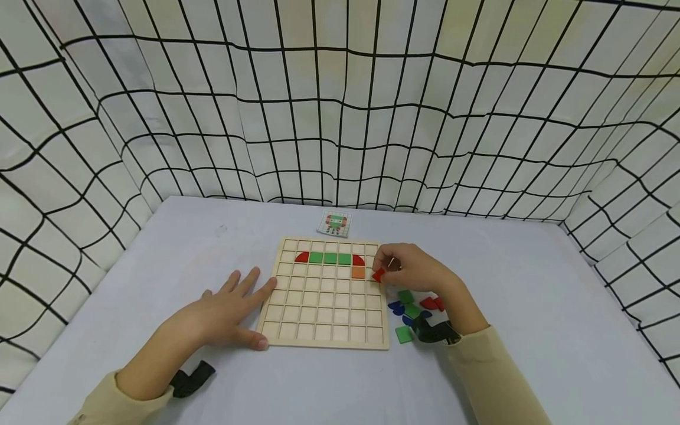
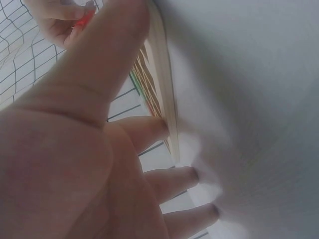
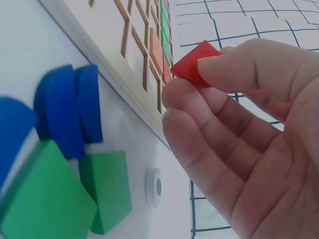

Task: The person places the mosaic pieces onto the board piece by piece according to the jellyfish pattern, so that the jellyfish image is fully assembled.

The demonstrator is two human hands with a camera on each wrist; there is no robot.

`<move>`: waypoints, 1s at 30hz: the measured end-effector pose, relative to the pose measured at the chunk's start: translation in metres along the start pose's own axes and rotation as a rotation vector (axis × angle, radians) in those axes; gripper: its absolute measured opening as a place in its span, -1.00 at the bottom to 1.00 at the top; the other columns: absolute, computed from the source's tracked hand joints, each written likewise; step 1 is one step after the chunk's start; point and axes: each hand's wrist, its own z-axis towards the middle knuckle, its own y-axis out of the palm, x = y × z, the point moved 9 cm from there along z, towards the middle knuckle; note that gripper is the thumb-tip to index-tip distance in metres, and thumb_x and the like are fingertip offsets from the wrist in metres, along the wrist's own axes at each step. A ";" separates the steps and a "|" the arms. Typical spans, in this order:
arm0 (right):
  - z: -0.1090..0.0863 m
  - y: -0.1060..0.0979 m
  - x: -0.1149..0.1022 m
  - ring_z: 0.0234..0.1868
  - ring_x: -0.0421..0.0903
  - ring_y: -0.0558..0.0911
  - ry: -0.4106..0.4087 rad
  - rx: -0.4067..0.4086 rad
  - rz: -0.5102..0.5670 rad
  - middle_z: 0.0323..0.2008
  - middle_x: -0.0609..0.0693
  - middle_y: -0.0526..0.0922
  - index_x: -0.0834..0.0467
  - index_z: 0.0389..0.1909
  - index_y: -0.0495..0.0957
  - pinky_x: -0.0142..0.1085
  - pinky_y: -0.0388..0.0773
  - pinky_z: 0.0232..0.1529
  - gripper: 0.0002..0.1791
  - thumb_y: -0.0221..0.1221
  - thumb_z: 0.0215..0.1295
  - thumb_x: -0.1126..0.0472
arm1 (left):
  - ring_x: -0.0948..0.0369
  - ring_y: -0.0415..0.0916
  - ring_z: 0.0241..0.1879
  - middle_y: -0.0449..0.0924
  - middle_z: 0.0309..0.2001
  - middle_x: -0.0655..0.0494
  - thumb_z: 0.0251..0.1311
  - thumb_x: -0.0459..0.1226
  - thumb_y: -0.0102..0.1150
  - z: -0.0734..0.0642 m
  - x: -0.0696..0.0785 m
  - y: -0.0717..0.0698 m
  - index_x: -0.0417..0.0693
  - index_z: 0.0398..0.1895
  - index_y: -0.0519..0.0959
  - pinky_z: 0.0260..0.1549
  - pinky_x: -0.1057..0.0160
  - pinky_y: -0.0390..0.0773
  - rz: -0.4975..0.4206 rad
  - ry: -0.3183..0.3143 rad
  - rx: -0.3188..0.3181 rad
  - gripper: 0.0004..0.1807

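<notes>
A wooden grid board (image 1: 305,298) lies on the table. My left hand (image 1: 225,316) is spread at its left side, thumb and index finger touching the edge. Over the board's right edge, my right hand (image 1: 417,268) pinches a small red piece (image 3: 192,62) between thumb and fingers; part of its shape is hidden. Near the top of the grid, a row holds a red quarter-circle (image 1: 303,257), three green squares (image 1: 330,258) and another red quarter-circle (image 1: 358,260). An orange square (image 1: 358,272) sits directly below the right one.
Right of the board lie loose green squares (image 1: 404,334), blue rounded pieces (image 3: 65,112) and red pieces (image 1: 429,303), partly under my right wrist. A small white disc (image 3: 154,188) is near them. Behind the board lies a picture card (image 1: 335,224). Black netting (image 1: 340,141) surrounds the table.
</notes>
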 end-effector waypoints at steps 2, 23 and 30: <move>0.001 0.001 -0.002 -0.26 -0.10 0.58 -0.014 0.007 0.018 -0.29 -0.10 0.64 0.02 -0.28 0.57 -0.24 0.59 -0.24 -0.84 0.30 0.21 0.33 | -0.48 -0.23 0.47 -0.16 0.56 -0.34 -0.12 0.36 0.33 0.000 0.000 0.000 0.06 0.60 0.05 0.02 -0.69 0.06 0.002 0.005 0.003 0.24; 0.005 0.022 -0.016 -0.34 -0.14 0.56 0.030 0.035 -0.055 -0.42 -0.15 0.62 0.01 -0.29 0.61 -0.27 0.55 -0.29 -0.86 0.40 0.22 0.16 | -0.48 -0.23 0.47 -0.16 0.57 -0.34 -0.13 0.36 0.32 -0.002 0.002 -0.001 0.07 0.60 0.04 0.03 -0.68 0.06 0.009 0.005 0.009 0.24; 0.008 0.026 -0.014 -0.33 -0.13 0.54 0.028 0.022 -0.070 -0.40 -0.14 0.60 0.00 -0.25 0.62 -0.26 0.54 -0.30 -0.87 0.37 0.25 0.15 | -0.47 -0.22 0.47 -0.15 0.56 -0.34 -0.10 0.34 0.34 -0.002 0.003 -0.003 0.05 0.60 0.05 0.03 -0.67 0.08 0.009 0.007 0.011 0.23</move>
